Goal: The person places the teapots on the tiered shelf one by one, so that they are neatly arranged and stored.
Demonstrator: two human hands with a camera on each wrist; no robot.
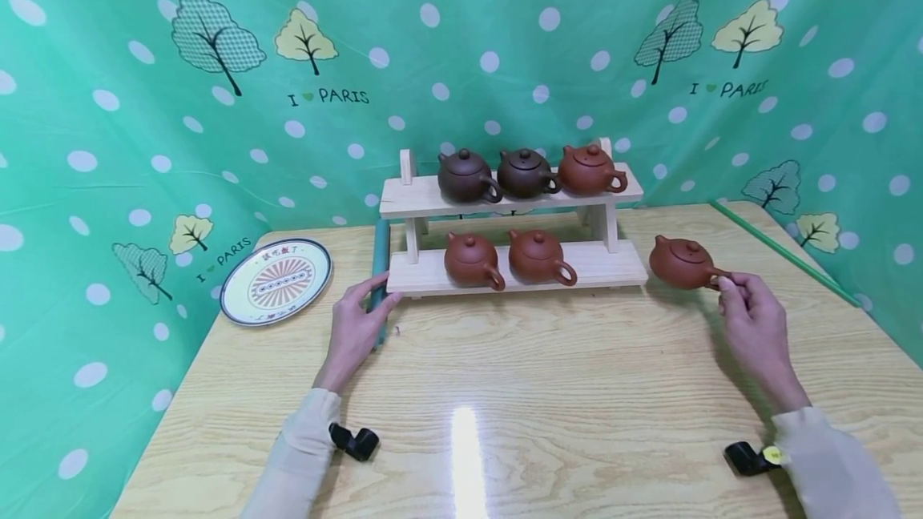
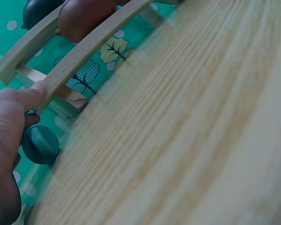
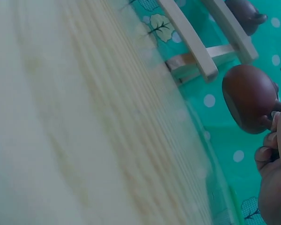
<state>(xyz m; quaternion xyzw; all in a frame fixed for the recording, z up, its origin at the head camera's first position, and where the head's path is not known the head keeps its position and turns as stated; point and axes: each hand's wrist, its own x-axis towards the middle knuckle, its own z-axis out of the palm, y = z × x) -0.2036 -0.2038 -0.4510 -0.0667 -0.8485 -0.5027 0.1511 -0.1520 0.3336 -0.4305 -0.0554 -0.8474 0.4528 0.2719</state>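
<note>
In the head view my right hand (image 1: 757, 323) pinches the handle of a reddish-brown teapot (image 1: 681, 263), held up off the table to the right of a two-tier wooden shelf (image 1: 606, 271). The right wrist view shows this teapot (image 3: 248, 98) from below, my fingers (image 3: 267, 152) curled at its handle. My left hand (image 1: 356, 327) grips the left end of the lower tier, thumb at the front corner. Two reddish-brown teapots, a left one (image 1: 469, 260) and a right one (image 1: 537, 256), sit on that tier. Above stand two dark teapots (image 1: 465, 175) and a reddish-brown one (image 1: 590, 170).
A round patterned plate (image 1: 241, 307) lies at the table's left edge. Beside the shelf's left end is a green roll (image 1: 380, 239), close by my left hand. Along the right edge runs a thin green rod (image 1: 786, 253). Green dotted cloth (image 1: 505, 30) hangs behind the table (image 1: 562, 375).
</note>
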